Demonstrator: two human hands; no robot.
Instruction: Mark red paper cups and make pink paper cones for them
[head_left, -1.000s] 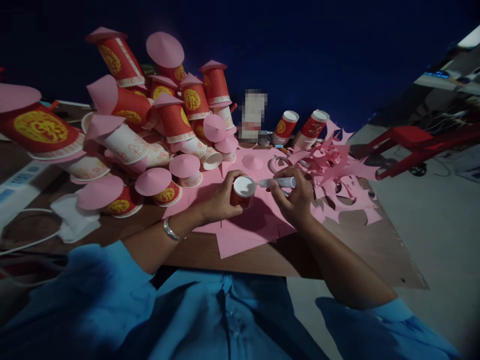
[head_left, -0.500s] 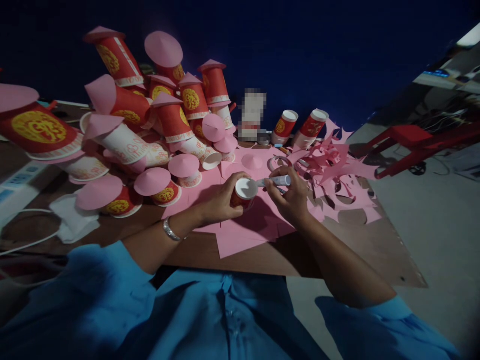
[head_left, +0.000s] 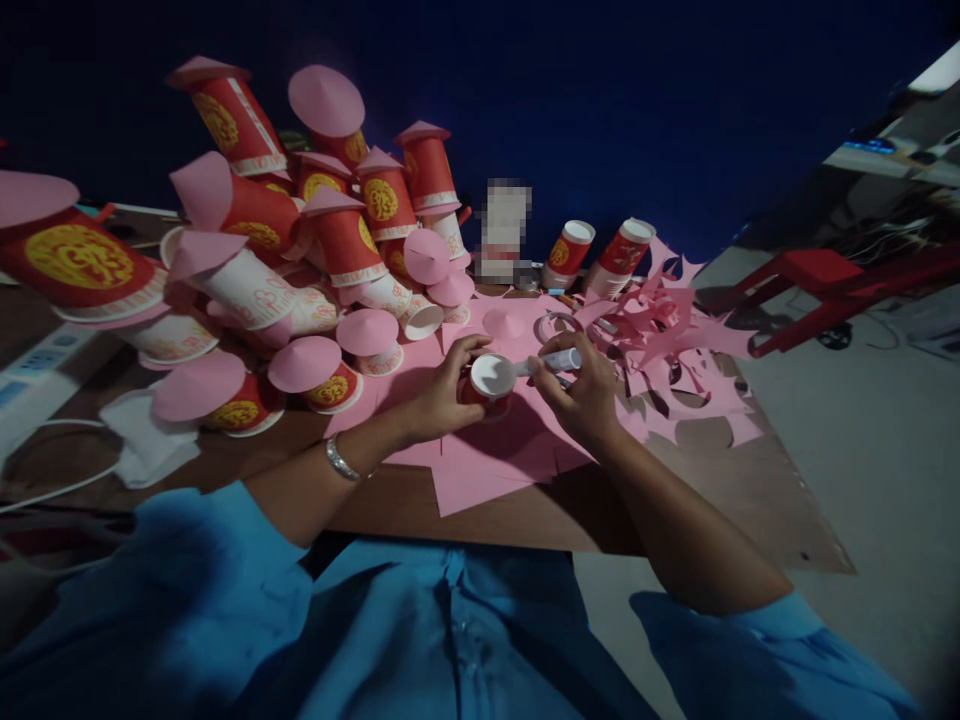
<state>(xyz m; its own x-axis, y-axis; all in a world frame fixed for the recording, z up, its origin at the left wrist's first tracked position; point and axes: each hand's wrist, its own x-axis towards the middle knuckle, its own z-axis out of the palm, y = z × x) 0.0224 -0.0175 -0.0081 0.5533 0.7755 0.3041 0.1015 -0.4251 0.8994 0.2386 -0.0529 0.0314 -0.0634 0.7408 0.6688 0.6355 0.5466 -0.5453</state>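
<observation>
My left hand [head_left: 442, 398] curls around the side of a red paper cup [head_left: 493, 378], thumb on the near side and fingers at the far side. The cup is upside down, its white bottom facing up. My right hand [head_left: 583, 388] grips a slim white glue tube [head_left: 559, 361], its tip against or very near the right edge of the cup's bottom; contact cannot be made out. Under both hands lie pink paper sheets [head_left: 480, 480]. Just beyond the cup rests a pink paper cone [head_left: 504, 322].
Stacked cups with pink cone tops [head_left: 341, 235] crowd the left. At the back right stand two stacks of red cups [head_left: 568, 250], beside a heap of pink paper scraps [head_left: 675, 340]. A white cable and pouch [head_left: 150, 430] lie left; a red stool [head_left: 810, 285] stands right.
My left fingers have shifted and spread a little along the cup's far side, and the cup appears slightly turned. My right hand and the glue tube have hardly moved.
</observation>
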